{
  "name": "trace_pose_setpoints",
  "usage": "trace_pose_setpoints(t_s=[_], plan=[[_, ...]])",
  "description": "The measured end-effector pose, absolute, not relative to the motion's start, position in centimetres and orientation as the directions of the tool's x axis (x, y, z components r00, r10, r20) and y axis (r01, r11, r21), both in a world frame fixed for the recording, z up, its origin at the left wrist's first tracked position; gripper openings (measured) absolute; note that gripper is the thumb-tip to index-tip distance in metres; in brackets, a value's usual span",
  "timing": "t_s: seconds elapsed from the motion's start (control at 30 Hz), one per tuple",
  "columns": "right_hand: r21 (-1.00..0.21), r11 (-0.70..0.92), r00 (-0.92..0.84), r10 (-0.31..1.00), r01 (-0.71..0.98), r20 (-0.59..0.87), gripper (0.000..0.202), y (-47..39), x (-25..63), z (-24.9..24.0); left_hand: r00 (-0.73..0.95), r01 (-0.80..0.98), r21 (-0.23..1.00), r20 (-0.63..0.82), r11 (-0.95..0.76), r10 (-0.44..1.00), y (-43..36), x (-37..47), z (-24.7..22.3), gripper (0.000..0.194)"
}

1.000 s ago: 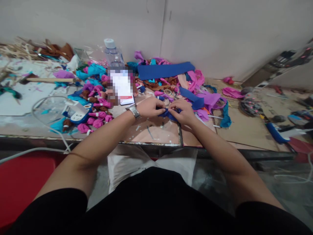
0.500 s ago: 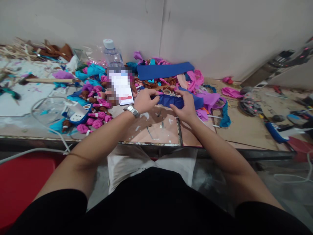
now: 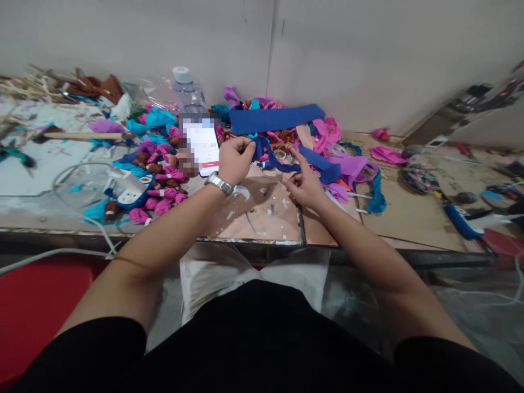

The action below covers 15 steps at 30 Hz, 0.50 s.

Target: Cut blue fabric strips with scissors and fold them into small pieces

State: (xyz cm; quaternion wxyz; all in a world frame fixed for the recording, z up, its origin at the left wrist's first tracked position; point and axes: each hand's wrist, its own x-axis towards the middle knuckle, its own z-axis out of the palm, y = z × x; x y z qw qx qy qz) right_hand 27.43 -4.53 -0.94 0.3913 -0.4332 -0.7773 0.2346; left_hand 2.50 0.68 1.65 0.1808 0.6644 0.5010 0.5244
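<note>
My left hand (image 3: pixel 237 161), with a metal watch at its wrist, pinches one end of a narrow dark blue cloth strip (image 3: pixel 281 166). The strip sags in a curve toward my right hand (image 3: pixel 303 180), whose fingers are spread apart beside its other end. Right of that hand's fingertips lies another blue cloth piece (image 3: pixel 329 172). A wide flat blue strip (image 3: pixel 276 119) rests on the heap of coloured cloth behind my hands. A tape roll (image 3: pixel 280 154) sits just behind the curved strip.
A lit phone (image 3: pixel 207 147) and a water bottle (image 3: pixel 190 95) stand left of my hands. Pink and brown cloth bundles (image 3: pixel 164 206) surround a blue and white power strip (image 3: pixel 135 194). At right are cardboard (image 3: pixel 409 218), purple cloth (image 3: pixel 354 166) and a second blue-white socket (image 3: pixel 464 221).
The bunched blue cloth between my hands has become a thin hanging strip. My left hand has drawn slightly up, and my right hand's fingers have come off the cloth and spread.
</note>
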Motion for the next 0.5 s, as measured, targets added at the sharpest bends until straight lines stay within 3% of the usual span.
trace_pose_setpoints(t_s=[0.2,0.3,0.4,0.5], plan=[[-0.667,0.511,-0.200,0.849,0.542,0.489,0.081,-3.4,27.9,-1.1,-0.010,0.545,0.705,0.548,-0.455,0.837,-0.4,2.7,2.3,0.025],[-0.646,0.495,-0.082,0.825,0.581,0.559,0.078,-2.4,28.8,-1.1,0.164,0.634,0.581,0.544,-0.511,0.823,-1.2,3.0,2.3,0.025],[-0.648,0.458,-0.082,0.848,0.608,0.523,0.074,-1.7,29.7,-1.4,0.385,0.693,0.415,0.479,-0.590,0.789,-1.7,3.3,2.0,0.027],[-0.644,0.451,-0.066,0.846,0.618,0.530,0.064,-1.7,30.0,-1.5,0.475,0.711,0.345,0.407,-0.613,0.780,-1.5,3.4,1.7,0.030]])
